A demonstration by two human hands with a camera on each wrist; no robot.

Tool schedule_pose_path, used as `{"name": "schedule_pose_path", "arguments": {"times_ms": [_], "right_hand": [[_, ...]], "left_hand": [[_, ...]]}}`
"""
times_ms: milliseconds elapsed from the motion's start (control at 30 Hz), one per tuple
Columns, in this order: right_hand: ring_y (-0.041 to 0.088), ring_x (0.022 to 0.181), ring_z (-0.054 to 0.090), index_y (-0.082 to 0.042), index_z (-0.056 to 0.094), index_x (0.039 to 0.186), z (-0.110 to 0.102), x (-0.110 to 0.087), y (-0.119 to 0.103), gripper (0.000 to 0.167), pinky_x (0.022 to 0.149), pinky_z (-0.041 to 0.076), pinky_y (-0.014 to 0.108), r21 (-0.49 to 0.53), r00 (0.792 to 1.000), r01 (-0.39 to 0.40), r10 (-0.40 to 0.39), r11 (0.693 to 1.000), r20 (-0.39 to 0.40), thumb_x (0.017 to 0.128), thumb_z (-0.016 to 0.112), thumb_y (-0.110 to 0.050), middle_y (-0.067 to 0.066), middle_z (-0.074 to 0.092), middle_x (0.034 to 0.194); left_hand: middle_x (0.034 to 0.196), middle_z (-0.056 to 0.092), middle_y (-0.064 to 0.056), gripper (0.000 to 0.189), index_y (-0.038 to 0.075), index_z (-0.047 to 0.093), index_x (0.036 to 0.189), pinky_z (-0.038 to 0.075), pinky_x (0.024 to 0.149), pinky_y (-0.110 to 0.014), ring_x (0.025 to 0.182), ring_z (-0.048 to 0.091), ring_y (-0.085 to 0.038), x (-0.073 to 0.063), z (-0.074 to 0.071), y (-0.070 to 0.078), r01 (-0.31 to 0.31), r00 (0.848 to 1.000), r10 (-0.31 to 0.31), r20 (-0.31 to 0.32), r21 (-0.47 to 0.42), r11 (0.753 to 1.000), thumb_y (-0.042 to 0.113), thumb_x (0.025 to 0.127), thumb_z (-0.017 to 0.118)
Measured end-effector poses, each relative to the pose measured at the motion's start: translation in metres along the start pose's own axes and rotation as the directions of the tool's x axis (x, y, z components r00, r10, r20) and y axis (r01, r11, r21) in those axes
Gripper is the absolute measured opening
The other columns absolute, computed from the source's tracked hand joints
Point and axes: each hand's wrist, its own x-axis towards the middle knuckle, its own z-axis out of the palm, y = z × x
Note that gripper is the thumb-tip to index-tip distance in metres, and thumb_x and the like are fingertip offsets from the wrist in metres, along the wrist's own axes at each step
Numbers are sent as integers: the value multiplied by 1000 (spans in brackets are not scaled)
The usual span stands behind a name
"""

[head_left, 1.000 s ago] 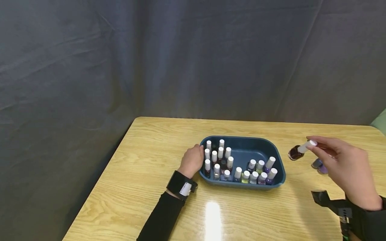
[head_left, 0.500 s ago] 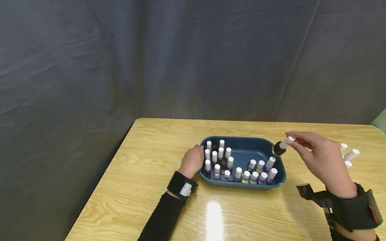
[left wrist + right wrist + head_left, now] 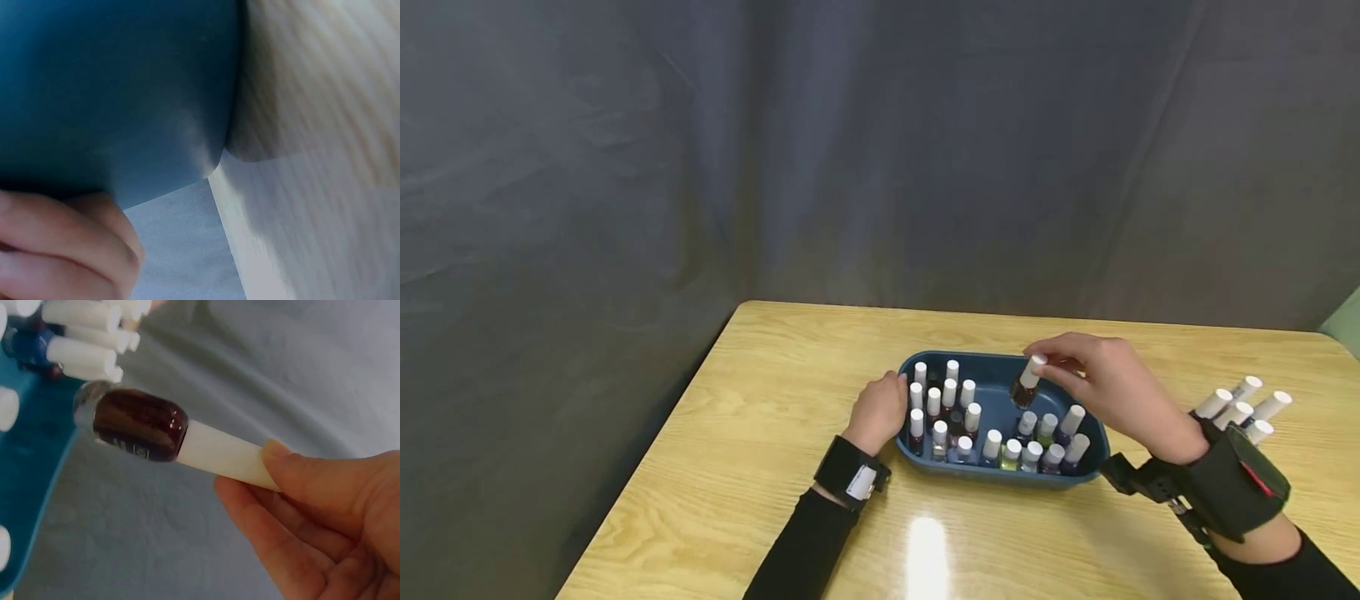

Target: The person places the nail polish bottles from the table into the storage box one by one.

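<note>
By its white cap my right hand [image 3: 1105, 387] pinches a dark red nail polish bottle [image 3: 140, 425], between thumb and fingers. In the head view this bottle hangs tilted over the back right part of the blue plastic tray [image 3: 981, 360]. My left hand [image 3: 878, 410] grips the tray's left end, its curled fingers [image 3: 69, 240] against the wall in the left wrist view. Several white-capped bottles [image 3: 947, 408] stand in the tray's left part. Others, clear, yellow and purple [image 3: 1037, 454], line its front and right; some lean.
More white-capped nail polish bottles [image 3: 1243, 408] stand on the wooden table [image 3: 760, 408] to the right, partly hidden behind my right wrist. A dark grey curtain [image 3: 925, 167] hangs behind the table. Something green [image 3: 1343, 325] shows at the far right edge.
My right hand has carried the dark red bottle leftward, from right of the tray to above its inside. The bottles at the right have come into fuller view. My left hand stays at the tray.
</note>
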Motion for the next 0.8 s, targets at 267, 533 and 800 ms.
{"name": "schedule_pose_path", "arguments": {"times_ms": [267,533,800], "right_hand": [[11,77,58,-7,66,106,13,13,-5,24,72,48,28,-10,988,44,-42,999,149,82,64,-4,3,66,93],[14,75,62,-4,68,99,27,20,-2,19,69,50,29,-21,973,61,-54,998,223,79,67,-2,5,68,88],[11,70,60,-3,69,97,36,22,-4,17,67,50,29,-36,957,58,-45,998,285,80,67,-4,4,68,85]], "left_hand": [[78,63,-20,37,-1,57,91,47,54,-39,73,65,-33,2,-1,-4,4,1000,-4,-21,9,1000,24,101,32],[78,63,-20,37,-1,57,91,47,54,-39,75,64,-33,2,-2,-4,18,1000,-18,-9,-1,1000,24,100,33],[79,63,-20,39,-1,57,91,46,55,-39,76,64,-33,2,-2,-3,21,1000,-21,-10,4,1000,25,101,31]]}}
